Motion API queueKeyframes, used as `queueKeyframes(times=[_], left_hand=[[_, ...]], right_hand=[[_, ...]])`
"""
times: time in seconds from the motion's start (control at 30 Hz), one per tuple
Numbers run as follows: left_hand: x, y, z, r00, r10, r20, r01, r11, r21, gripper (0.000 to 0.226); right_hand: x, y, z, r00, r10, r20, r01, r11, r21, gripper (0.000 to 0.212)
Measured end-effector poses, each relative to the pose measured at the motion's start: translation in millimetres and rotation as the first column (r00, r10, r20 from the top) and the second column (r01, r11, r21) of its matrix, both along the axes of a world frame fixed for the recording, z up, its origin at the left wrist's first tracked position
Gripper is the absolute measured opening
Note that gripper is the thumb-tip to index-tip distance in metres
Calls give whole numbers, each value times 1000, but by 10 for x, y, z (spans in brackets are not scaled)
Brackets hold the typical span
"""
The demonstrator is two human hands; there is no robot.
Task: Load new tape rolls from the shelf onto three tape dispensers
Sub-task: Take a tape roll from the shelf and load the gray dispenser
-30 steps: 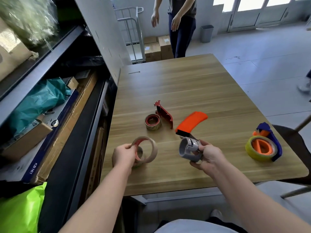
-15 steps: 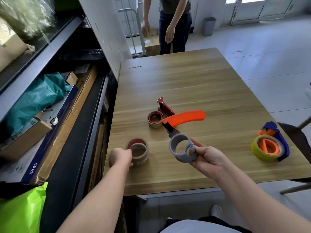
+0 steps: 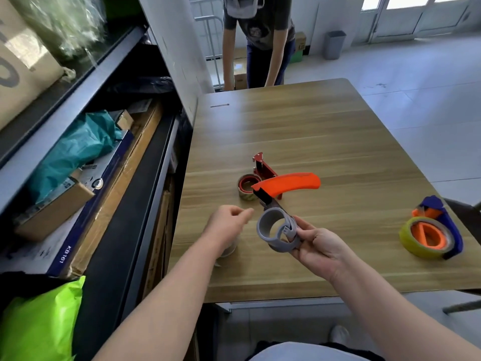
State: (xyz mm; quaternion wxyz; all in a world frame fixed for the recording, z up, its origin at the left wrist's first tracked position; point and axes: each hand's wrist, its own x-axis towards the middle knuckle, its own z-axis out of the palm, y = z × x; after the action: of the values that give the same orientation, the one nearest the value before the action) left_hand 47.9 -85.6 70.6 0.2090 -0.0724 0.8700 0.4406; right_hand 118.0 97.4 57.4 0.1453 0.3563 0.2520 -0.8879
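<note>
Above the bench (image 3: 325, 131), centre frame, my right hand (image 3: 320, 248) grips the orange-handled dispenser (image 3: 286, 185) by its grey hub (image 3: 272, 227). My left hand (image 3: 226, 225) hovers loosely curled, seemingly empty. The tape roll (image 3: 229, 252) lies mostly hidden beneath it. My fingers on the hub could block loading. Half a second ago my left hand touched that roll.

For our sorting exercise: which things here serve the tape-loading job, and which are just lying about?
Job: orange-handled dispenser, red dispenser, blue dispenser, tape roll beneath the left hand.
Lying about: green bag, teal bag, waste bin.
</note>
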Motion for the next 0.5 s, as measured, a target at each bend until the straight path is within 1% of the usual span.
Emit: queueKeyframes(times=[0.07,0.13,0.17,0.23,0.3,0.37,0.43,0.47,0.5], left_hand=[[63,69,20,987,-140,78,142,989,-27,28],[120,131,-14,974,-219,62,226,966,-127,26],[135,155,-30,971,-234,46,238,955,-178,22],[160,187,-29,976,-218,21,218,952,-215,18],[167,197,-9,977,-212,7,208,950,-232,20],[173,192,34,974,-228,3,220,934,-282,21],[201,185,85,969,-246,-25,221,907,-359,22],[221,173,108,971,-236,-42,204,907,-368,23],[250,153,137,976,-211,-58,180,924,-338,23]], right_hand=[[10,-16,3,1000,9,-13,-9,1000,-2,42],[39,-17,15,999,21,-26,-21,1000,-3,41],[59,-13,27,999,27,-30,-27,1000,-1,41],[104,7,47,998,47,-45,-47,999,-1,41],[135,46,45,992,93,-80,-94,996,-9,43],[153,74,65,973,188,-135,-190,982,1,42],[153,73,102,940,300,-161,-298,954,35,34],[139,64,120,926,341,-161,-337,940,52,31],[113,47,143,916,367,-159,-361,930,66,28]])
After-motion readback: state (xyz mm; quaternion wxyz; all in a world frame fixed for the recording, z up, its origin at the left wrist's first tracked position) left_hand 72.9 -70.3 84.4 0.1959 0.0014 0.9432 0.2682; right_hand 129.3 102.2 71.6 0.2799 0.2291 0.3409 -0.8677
